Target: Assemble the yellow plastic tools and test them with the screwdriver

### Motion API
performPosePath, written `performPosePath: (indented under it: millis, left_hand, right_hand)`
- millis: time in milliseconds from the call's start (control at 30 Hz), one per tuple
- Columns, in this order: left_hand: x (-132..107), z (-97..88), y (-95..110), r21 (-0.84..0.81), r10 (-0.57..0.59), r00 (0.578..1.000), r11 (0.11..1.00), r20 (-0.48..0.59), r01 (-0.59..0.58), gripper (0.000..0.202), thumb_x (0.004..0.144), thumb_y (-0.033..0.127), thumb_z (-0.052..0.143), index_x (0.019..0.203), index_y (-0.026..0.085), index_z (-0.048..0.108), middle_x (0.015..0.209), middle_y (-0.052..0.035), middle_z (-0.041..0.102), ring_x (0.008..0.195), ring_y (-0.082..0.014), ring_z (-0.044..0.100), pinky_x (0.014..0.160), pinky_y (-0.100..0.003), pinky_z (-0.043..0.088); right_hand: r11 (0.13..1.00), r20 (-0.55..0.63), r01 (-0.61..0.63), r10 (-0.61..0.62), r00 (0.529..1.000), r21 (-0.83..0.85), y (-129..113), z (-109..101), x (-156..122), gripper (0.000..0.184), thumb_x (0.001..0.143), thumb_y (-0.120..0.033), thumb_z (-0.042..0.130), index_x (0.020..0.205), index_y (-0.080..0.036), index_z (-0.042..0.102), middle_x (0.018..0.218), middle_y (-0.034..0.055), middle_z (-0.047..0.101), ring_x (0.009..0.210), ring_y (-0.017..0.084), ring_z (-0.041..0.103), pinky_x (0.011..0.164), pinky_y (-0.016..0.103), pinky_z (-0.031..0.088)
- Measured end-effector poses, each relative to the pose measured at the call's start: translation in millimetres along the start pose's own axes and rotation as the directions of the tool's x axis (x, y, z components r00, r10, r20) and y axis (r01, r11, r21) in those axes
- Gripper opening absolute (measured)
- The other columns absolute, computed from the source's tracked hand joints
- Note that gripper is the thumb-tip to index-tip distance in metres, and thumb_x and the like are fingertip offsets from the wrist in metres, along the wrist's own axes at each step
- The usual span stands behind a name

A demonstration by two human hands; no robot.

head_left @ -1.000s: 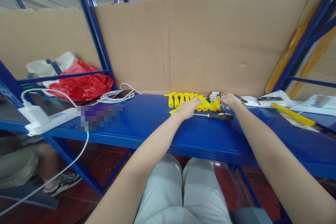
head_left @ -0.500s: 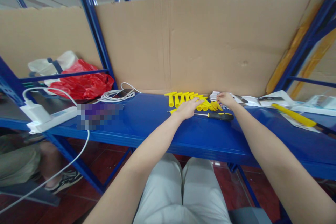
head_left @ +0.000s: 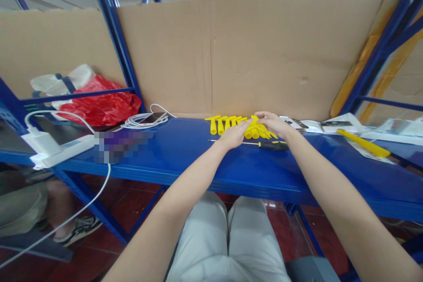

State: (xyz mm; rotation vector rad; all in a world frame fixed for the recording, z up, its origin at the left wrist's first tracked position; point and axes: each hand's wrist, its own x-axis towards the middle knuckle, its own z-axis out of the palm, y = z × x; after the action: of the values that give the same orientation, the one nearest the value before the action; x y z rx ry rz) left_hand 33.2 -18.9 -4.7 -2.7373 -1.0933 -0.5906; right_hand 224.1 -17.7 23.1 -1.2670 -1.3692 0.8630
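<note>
**Item 1, left grip** point(head_left: 233, 134): palm down, fingers stretched out flat and loosely spread. The fingertips touched the yellow plastic pieces point(head_left: 220, 123). Nothing was closed in it.

**Item 2, right grip** point(head_left: 273, 124): palm down, fingers curved over the right end of the same pieces, fingertips close to those of the left grip. Whether it pinched a piece could not be told.

**Item 3, yellow plastic pieces:** a row of T-headed tubes on the blue shelf point(head_left: 185, 154), ahead of the left grip and running under both sets of fingertips.

**Item 4, screwdriver** point(head_left: 272, 145): black-and-yellow handle, lying flat just below the right grip, with its thin shaft passing beneath the left grip.

**Item 5, surroundings:**
- A cardboard sheet point(head_left: 264, 53) stood behind both grips.
- Leaflets point(head_left: 333, 125) and 1 long yellow bar point(head_left: 361, 143) lay to the right of the right grip.
- A coiled white cable point(head_left: 145, 119), a red bag point(head_left: 102, 105) and a white charger point(head_left: 42, 143) lay well to the left of the left grip.
- Another person's shoe point(head_left: 79, 228) showed below the shelf, far left.
</note>
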Motion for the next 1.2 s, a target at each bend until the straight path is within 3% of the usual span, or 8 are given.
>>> performPosePath:
  millis: [200,367,433,567,667,800,900,1200]
  left_hand:
    - [-1.7,-0.2,-0.7,-0.027,0.017,1.0,0.999,-0.003,-0.018,0.071,0.087,0.011,0.043,0.155,0.021,0.024,0.155,-0.0091,0.04,0.133,-0.0246,0.049,0.107,-0.039,0.044]
    - [-0.2,3.1,-1.8,-0.045,0.071,0.995,0.996,-0.069,-0.075,0.062,0.092,0.014,0.039,0.152,0.025,0.032,0.146,-0.0067,0.052,0.128,-0.0233,0.054,0.106,-0.04,0.045]
    - [0.8,3.9,-3.5,-0.057,0.072,0.991,0.995,-0.113,-0.079,0.06,0.092,0.014,0.04,0.151,0.025,0.036,0.146,-0.0057,0.052,0.13,-0.0223,0.052,0.107,-0.038,0.044]
    - [2.8,2.5,-13.7,-0.081,-0.073,0.979,0.995,-0.189,0.058,0.057,0.093,0.016,0.041,0.15,0.024,0.038,0.142,-0.0062,0.055,0.131,-0.0214,0.051,0.107,-0.035,0.044]
    - [1.7,-2.7,-27.8,-0.11,-0.315,0.921,0.949,-0.229,0.297,0.058,0.094,0.018,0.043,0.151,0.024,0.037,0.136,-0.0084,0.06,0.123,-0.0216,0.058,0.103,-0.031,0.046]
    - [-4.7,-10.5,-49.0,-0.149,-0.626,0.746,0.779,-0.228,0.609,0.059,0.093,0.019,0.043,0.151,0.027,0.037,0.128,-0.011,0.063,0.113,-0.0249,0.064,0.096,-0.034,0.05]
    - [-10.2,-11.6,-60.2,-0.153,-0.732,0.652,0.68,-0.201,0.717,0.057,0.092,0.018,0.044,0.148,0.03,0.042,0.122,-0.0112,0.066,0.108,-0.0257,0.067,0.093,-0.035,0.051]
    - [-14.2,-3.2,-71.2,-0.133,-0.797,0.599,0.604,-0.08,0.785,0.045,0.092,0.018,0.042,0.133,0.027,0.057,0.125,-0.0106,0.066,0.115,-0.024,0.064,0.097,-0.033,0.049]
  right_hand:
    - [0.966,-0.296,-0.013,0.093,0.951,0.26,4.0,-27.4,8.1,0.014,0.081,-0.007,0.055,0.087,-0.019,0.06,0.071,-0.0001,0.06,0.05,0.008,0.049,0.045,0.02,0.038]
    - [0.937,-0.206,-0.041,0.119,0.971,0.348,7.7,-44.3,9.7,0.002,0.085,-0.018,0.057,0.083,-0.019,0.058,0.065,-0.0005,0.058,0.043,0.007,0.042,0.044,0.02,0.036]
    - [0.915,-0.177,-0.073,0.155,0.972,0.398,6.5,-45.9,8.4,0.011,0.091,-0.023,0.05,0.082,-0.019,0.055,0.065,0.0001,0.058,0.044,0.008,0.044,0.044,0.021,0.037]
    - [0.881,-0.199,-0.082,0.194,0.961,0.466,1.6,-46.8,3.4,0.025,0.098,-0.027,0.035,0.082,-0.02,0.053,0.064,0.0001,0.057,0.045,0.009,0.046,0.046,0.021,0.039]
    - [0.891,-0.201,-0.12,0.227,0.953,0.437,-0.4,-45.7,-0.4,0.022,0.096,-0.021,0.039,0.08,-0.018,0.054,0.063,-0.0003,0.057,0.045,0.008,0.046,0.045,0.02,0.038]
    - [0.919,-0.174,-0.164,0.239,0.955,0.358,-0.5,-39.7,-3.1,0.014,0.088,-0.013,0.05,0.076,-0.016,0.056,0.061,-0.0004,0.057,0.044,0.007,0.045,0.043,0.018,0.036]
    - [0.936,-0.184,-0.159,0.224,0.957,0.315,-0.7,-34.9,-4.0,0.011,0.086,-0.011,0.054,0.077,-0.016,0.058,0.063,0.0005,0.058,0.048,0.008,0.049,0.043,0.018,0.037]
    - [0.959,-0.205,-0.15,0.201,0.958,0.241,5.1,-37.6,-2.4,0.007,0.082,-0.011,0.06,0.077,-0.015,0.06,0.06,0.0003,0.058,0.046,0.008,0.048,0.042,0.018,0.037]
